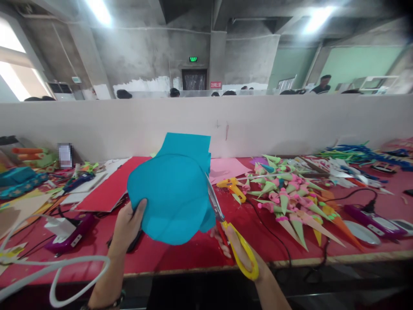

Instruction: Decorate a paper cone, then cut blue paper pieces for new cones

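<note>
Teal paper sheet [171, 198], held above red worktable [193, 254]: left hand [127, 226] pinches lower-left edge; right hand [238, 249] grips yellow-handled scissors [226, 219], blades at right edge. Lower outline rounded; upper corners square, apparently uncut.

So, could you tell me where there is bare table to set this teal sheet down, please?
Barest is the red table strip along the near edge, between your left hand and right hand. A narrower patch lies between the scissors and the paper cones, crossed by a black cable. The left end is crowded with papers.
</note>
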Available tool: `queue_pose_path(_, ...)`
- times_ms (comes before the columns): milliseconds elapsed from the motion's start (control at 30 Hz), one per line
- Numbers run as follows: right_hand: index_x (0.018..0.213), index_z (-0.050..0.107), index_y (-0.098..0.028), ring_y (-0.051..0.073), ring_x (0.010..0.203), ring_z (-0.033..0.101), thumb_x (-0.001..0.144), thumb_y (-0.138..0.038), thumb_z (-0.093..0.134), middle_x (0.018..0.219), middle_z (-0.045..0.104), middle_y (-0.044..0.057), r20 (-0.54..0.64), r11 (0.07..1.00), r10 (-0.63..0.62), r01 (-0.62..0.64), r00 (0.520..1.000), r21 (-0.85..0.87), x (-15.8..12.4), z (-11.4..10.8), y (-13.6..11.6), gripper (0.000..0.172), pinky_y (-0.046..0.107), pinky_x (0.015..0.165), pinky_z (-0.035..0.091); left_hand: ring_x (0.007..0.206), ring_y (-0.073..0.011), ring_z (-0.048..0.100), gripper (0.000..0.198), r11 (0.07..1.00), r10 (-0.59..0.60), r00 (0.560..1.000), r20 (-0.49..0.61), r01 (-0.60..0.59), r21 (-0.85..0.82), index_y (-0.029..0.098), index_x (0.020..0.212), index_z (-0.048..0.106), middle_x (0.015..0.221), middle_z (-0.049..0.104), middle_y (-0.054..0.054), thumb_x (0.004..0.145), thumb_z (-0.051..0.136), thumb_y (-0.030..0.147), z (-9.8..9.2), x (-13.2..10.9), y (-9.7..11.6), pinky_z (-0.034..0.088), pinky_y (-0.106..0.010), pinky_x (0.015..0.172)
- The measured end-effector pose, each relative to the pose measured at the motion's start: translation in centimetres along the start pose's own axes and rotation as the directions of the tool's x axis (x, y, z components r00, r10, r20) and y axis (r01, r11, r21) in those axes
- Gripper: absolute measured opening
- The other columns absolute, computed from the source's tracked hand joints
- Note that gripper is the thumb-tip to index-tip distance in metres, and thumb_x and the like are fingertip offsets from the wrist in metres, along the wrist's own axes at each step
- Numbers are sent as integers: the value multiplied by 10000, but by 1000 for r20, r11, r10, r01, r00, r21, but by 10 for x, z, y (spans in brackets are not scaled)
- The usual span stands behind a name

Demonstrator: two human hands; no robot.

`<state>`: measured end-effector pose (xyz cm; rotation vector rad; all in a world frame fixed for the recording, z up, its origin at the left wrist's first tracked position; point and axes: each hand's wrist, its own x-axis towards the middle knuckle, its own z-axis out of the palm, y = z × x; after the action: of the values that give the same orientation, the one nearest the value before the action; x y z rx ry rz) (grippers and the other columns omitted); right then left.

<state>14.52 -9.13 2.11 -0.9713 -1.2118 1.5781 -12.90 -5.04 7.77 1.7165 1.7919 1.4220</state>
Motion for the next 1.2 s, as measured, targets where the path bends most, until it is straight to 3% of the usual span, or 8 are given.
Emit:
queue_pose_path(567, 643, 447, -170, 13, 284, 237, 699, -716, 330, 402, 293, -99, -92, 995, 90, -93, 992, -34, 5, 4, 6, 561, 144, 294, 193, 794, -220, 614, 453, 912, -206, 977, 54, 211, -350, 187, 938, 604, 905, 685, -43, 625, 608, 515, 8, 6, -4, 493, -276, 674)
queue_pose_path(667, 627, 435, -176, 22, 271, 238, 720, -716, 284, 368, 280, -99, -133, 997, 68, -74, 989, -34, 4, 11, 4, 568, 146, 290, 193, 869, -235, 611, 540, 722, -348, 935, 72, 316, -616, 175, 1027, 582, 933, 681, -61, 651, 556, 562, 17, 4, 2, 490, -317, 744)
queue_pose_path(733, 620, 429, -178, 26, 280, 251, 710, -724, 290, 380, 280, -96, -165, 998, 50, -58, 985, -40, 4, 16, 2, 571, 150, 293, 199, 919, -251, 604, 608, 513, -412, 887, 207, 413, -753, 164, 1109, 545, 969, 672, -92, 719, 418, 613, 27, -6, 10, 484, -361, 783)
queue_pose_path(833, 607, 414, -182, 29, 295, 254, 710, -721, 299, 407, 282, -89, -201, 999, 16, -24, 980, -36, 5, 23, 0, 560, 163, 301, 190, 938, -260, 606, 574, 255, -490, 772, 405, 571, -780, 148, 1186, 482, 983, 668, -111, 802, 309, 538, 45, -32, 24, 491, -401, 788)
queue_pose_path(900, 582, 394, -186, 35, 304, 263, 720, -706, 310, 408, 290, -81, -204, 999, -9, 1, 979, -41, 6, 25, 1, 544, 176, 312, 193, 941, -256, 609, 448, 187, -522, 691, 500, 665, -723, 159, 1189, 473, 985, 670, -100, 811, 395, 387, 57, -52, 29, 497, -402, 790)
queue_pose_path(967, 543, 356, -191, 41, 317, 264, 725, -690, 339, 398, 279, -76, -190, 999, -37, 29, 981, -44, 7, 26, 5, 531, 186, 323, 205, 936, -256, 612, 393, 204, -554, 646, 526, 718, -666, 172, 1135, 511, 990, 671, -80, 750, 523, 246, 68, -66, 30, 503, -390, 791)
queue_pose_path(1100, 527, 325, -195, 44, 314, 250, 745, -656, 361, 373, 261, -79, -190, 998, -57, 52, 980, -32, 7, 24, 11, 511, 181, 318, 203, 879, -260, 630, 244, 295, -588, 635, 501, 745, -598, 182, 882, 606, 860, 702, -44, 642, 648, 162, 79, -74, 21, 521, -370, 751)
queue_pose_path(1200, 592, 405, -185, 36, 305, 262, 734, -661, 376, 391, 295, -85, -202, 1000, 7, -10, 979, -13, 4, 22, 10, 497, 160, 303, 200, 902, -242, 621, 186, 432, -604, 723, 334, 650, -625, 187, 834, 609, 909, 695, -47, 653, 642, 218, 76, -65, 10, 508, -361, 783)
